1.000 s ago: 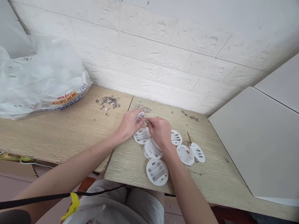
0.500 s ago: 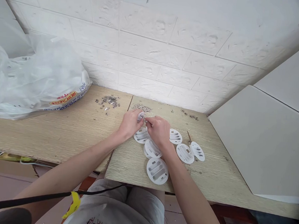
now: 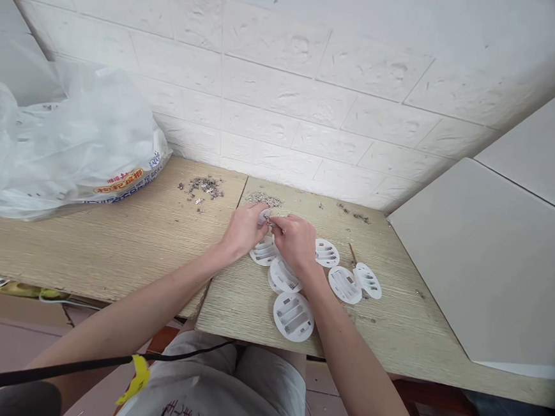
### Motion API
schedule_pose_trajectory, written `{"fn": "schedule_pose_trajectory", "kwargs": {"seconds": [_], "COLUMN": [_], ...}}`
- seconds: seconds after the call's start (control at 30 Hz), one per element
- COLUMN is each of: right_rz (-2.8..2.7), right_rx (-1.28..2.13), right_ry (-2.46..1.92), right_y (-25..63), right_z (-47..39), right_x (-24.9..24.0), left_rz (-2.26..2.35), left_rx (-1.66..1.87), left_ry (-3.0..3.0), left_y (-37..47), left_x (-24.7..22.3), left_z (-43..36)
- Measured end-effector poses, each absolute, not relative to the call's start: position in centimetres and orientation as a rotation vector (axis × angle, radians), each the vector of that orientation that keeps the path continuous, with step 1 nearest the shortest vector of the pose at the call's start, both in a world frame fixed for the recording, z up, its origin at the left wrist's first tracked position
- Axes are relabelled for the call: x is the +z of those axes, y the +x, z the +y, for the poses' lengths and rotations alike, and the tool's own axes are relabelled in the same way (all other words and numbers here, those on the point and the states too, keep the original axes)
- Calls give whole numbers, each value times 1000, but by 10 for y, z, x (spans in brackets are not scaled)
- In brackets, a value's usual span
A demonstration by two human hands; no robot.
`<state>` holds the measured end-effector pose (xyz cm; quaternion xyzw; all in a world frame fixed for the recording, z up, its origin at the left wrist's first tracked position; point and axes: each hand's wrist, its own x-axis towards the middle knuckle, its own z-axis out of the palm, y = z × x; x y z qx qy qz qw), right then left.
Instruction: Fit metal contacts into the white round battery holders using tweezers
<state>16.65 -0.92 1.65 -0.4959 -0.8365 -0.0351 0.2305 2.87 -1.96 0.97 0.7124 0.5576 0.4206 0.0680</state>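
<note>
My left hand [image 3: 246,226] is closed around a white round plastic battery cover [image 3: 262,217], held up above the table and mostly hidden by the fingers. Pinched at its right edge, my right hand [image 3: 296,238] has a tiny metal piece [image 3: 270,220], perhaps a contact clip; its shape is too small to make out. Below and around the hands lie several white round battery covers with slots, among them one near the front edge [image 3: 293,316], one partly under my right wrist [image 3: 284,275] and one to the right [image 3: 345,284].
A heap of small metal pieces [image 3: 265,199] lies behind my hands, another [image 3: 206,187] to the left. A thin brown stick [image 3: 353,252] rests on the right. A large plastic bag [image 3: 71,147] stands at left, a white panel [image 3: 489,263] at right. A black cable [image 3: 92,364] crosses in front.
Both hands stay at nearly the same spot, with only slight finger movement at the held cover. The whole view has shifted a little; the covers on the table lie as before.
</note>
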Motion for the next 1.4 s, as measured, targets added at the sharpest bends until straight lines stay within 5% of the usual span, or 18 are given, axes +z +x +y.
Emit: {"fn": "schedule_pose_trajectory", "kwargs": {"seconds": [0.3, 0.53, 0.97, 1.4], "right_rz": [-2268, -2040, -1911, -1804], "right_rx": [-55, 393, 696, 569], "right_ry": [-1371, -1239, -1168, -1236], "right_y": [166, 172, 176, 180], "right_z": [-8, -4, 3, 0], "right_x": [16, 23, 22, 29], "left_rz": [1679, 1370, 1178, 969], "left_rx": [1251, 1398, 1432, 1436], "left_ry": [2116, 1518, 966, 812], "left_y": [29, 27, 21, 20], "left_x": [12, 22, 29, 34], "left_z": [-19, -19, -16, -16]}}
